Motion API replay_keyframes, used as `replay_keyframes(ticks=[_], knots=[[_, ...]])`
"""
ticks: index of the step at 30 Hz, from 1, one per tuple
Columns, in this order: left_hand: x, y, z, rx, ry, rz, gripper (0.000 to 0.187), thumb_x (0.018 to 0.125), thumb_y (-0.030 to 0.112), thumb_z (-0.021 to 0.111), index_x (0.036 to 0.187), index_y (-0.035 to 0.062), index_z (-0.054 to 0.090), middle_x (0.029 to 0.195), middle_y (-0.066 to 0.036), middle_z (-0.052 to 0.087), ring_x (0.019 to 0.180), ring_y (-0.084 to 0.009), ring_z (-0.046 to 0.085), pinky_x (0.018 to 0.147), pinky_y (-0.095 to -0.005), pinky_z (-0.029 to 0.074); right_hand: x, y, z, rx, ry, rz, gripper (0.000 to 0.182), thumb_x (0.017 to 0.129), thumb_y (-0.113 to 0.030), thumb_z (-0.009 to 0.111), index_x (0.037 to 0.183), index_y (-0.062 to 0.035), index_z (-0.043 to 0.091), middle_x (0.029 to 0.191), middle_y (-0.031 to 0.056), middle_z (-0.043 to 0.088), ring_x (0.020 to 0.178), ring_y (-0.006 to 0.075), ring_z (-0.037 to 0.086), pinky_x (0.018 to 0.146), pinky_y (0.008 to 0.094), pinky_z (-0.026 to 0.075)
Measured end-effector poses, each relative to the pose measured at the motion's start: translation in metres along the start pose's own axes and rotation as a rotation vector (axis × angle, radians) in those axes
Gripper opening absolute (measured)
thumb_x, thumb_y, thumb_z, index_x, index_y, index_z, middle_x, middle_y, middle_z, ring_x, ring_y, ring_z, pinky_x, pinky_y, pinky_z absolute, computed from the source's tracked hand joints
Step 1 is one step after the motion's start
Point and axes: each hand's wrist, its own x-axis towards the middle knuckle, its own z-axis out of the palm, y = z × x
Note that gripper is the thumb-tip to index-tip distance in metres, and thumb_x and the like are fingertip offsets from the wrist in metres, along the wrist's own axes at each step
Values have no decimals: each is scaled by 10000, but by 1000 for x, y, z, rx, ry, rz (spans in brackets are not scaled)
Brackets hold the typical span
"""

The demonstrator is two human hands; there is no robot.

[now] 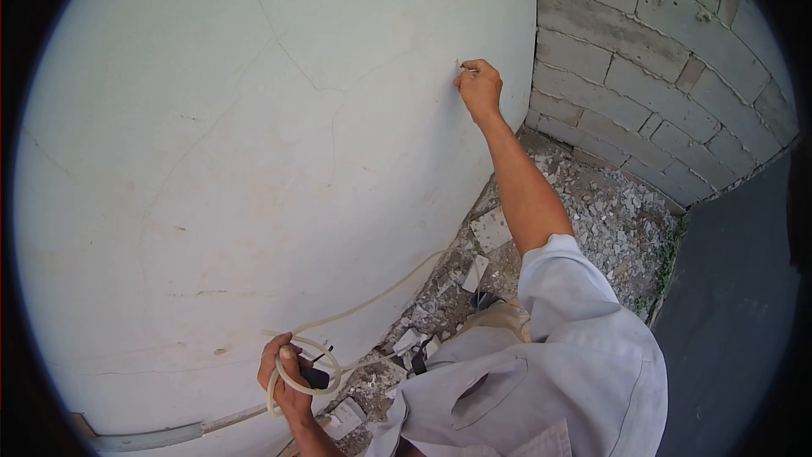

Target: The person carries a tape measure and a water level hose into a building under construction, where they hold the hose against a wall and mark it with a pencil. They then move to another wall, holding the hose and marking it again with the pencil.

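My left hand (288, 370), low by the wall, is closed around loops of a pale, translucent hose (340, 372). A small black object (315, 377) with a thin dark stem is in the same grip. From the loops, one length of hose runs up to the right along the foot of the wall. My right arm is stretched far forward, and my right hand (480, 90) is pinched closed against the white wall (254, 203). Something small and thin shows at its fingertips; I cannot tell what it is. Fine cracks run across the plaster.
A grey block wall (626, 59) meets the white wall at the right. Rubble (613, 220) and broken tile pieces (491, 230) cover the ground between. A dark grey surface (727, 313) lies at the far right. A metal strip (152, 438) edges the wall's lower left.
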Motion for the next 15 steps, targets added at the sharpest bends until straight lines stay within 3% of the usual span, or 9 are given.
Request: replay_keyframes(ticks=[15], knots=[[-4, -1, 2, 9, 11, -16, 419, 1049, 349, 602, 1132, -53, 682, 817, -97, 628, 591, -133, 599, 554, -262, 495, -3, -1, 0, 8, -4, -13, 196, 935, -113, 635, 1049, 21, 722, 798, 129, 760, 757, 223, 730, 754, 359, 566]])
